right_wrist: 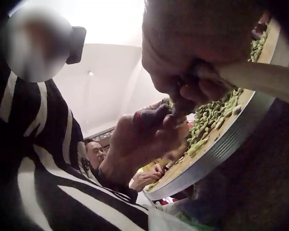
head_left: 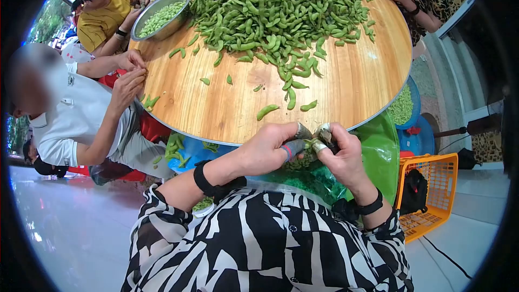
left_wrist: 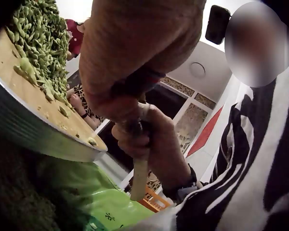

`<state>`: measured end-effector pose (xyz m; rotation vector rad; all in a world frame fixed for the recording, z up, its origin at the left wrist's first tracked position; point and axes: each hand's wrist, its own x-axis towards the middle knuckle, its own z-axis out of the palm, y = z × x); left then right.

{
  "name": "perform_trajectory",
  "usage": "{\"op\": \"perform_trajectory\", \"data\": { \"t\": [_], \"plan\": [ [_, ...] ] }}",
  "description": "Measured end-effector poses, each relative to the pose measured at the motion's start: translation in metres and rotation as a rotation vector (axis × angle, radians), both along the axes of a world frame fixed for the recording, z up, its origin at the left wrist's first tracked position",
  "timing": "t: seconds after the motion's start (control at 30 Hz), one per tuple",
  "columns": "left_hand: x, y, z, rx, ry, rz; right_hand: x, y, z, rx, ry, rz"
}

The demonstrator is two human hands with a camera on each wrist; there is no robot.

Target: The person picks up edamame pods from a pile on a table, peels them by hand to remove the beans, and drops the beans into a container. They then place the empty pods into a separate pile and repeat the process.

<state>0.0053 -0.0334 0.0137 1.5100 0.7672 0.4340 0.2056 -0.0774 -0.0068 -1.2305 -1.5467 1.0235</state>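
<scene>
Both hands meet just off the near edge of the round wooden table (head_left: 189,103). My left hand (head_left: 265,148) wears dark grey finger covers with a red band and pinches a green soybean pod (head_left: 307,144). From the other side my right hand (head_left: 346,157), with pale covers on thumb and finger, grips the same pod, mostly hidden by fingers. In the left wrist view a pale strip (left_wrist: 139,178) hangs from the right hand; it also shows as a pale strip (right_wrist: 260,77) in the right wrist view. Several loose pods (head_left: 267,111) lie on the tabletop ahead.
A large heap of pods (head_left: 281,11) covers the table's far part. A metal bowl of shelled beans (head_left: 162,15) stands at its left edge. Other people sit left and far right. Green plastic (head_left: 378,151) hangs below the hands; an orange crate (head_left: 440,194) stands right, near blue basins (head_left: 419,138).
</scene>
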Motion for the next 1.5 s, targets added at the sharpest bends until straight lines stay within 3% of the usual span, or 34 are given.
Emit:
{"op": "perform_trajectory", "data": {
  "t": [0.17, 0.23, 0.37, 0.43, 0.5, 0.63, 0.67, 0.7, 0.77, 0.9, 0.97, 1.0, 1.07, 1.13, 1.27, 1.33, 1.4, 1.5],
  "plan": [
    [-0.002, -0.001, -0.012, -0.067, 0.016, 0.015, 0.001, 0.003, -0.002, 0.045, -0.14, -0.041],
    [-0.004, -0.002, -0.011, -0.148, -0.057, 0.149, 0.004, 0.0, -0.003, 0.055, -0.134, -0.103],
    [-0.004, -0.002, -0.011, -0.141, -0.07, 0.119, -0.005, -0.002, -0.001, 0.059, -0.069, 0.029],
    [-0.004, -0.004, -0.014, 0.039, -0.081, 0.093, -0.005, -0.001, -0.003, 0.03, -0.069, 0.057],
    [-0.007, -0.004, -0.015, 0.061, -0.067, 0.058, -0.002, -0.001, -0.005, -0.127, 0.052, 0.081],
    [-0.004, -0.011, -0.016, 0.052, -0.078, 0.014, -0.002, -0.001, -0.004, -0.077, 0.015, 0.153],
    [-0.004, -0.014, -0.017, 0.274, -0.066, 0.003, -0.001, -0.001, -0.009, -0.082, -0.042, 0.143],
    [-0.005, -0.013, -0.016, 0.276, -0.067, 0.004, -0.001, -0.001, -0.012, -0.086, -0.099, 0.133],
    [-0.007, -0.012, -0.014, 0.002, 0.008, 0.005, -0.004, -0.003, -0.008, -0.074, -0.112, 0.105],
    [-0.008, -0.011, -0.015, -0.06, 0.113, 0.127, -0.007, -0.006, -0.002, 0.064, -0.159, 0.094],
    [-0.008, -0.013, -0.023, 0.214, 0.065, 0.108, -0.008, -0.006, -0.004, 0.106, -0.211, 0.132],
    [-0.007, -0.014, -0.022, 0.218, 0.064, 0.108, -0.009, -0.006, -0.003, 0.037, -0.168, 0.12],
    [-0.007, -0.014, -0.02, 0.472, 0.093, 0.102, -0.01, -0.005, -0.003, -0.028, -0.126, 0.113],
    [-0.006, -0.018, -0.015, 0.446, 0.1, 0.082, -0.006, -0.007, -0.005, -0.132, 0.004, 0.152],
    [-0.006, -0.015, -0.01, 0.437, 0.098, -0.003, 0.002, -0.005, -0.009, -0.124, 0.018, 0.196],
    [-0.006, -0.015, -0.015, 0.43, 0.084, -0.024, 0.005, -0.001, -0.002, -0.584, 0.409, 0.262],
    [-0.004, -0.017, -0.022, 0.605, 0.006, -0.046, 0.009, 0.001, -0.006, -0.551, 0.381, 0.293],
    [-0.002, -0.016, -0.022, 0.586, -0.03, -0.053, 0.012, 0.002, -0.007, -0.567, 0.347, 0.339]
  ]
}}
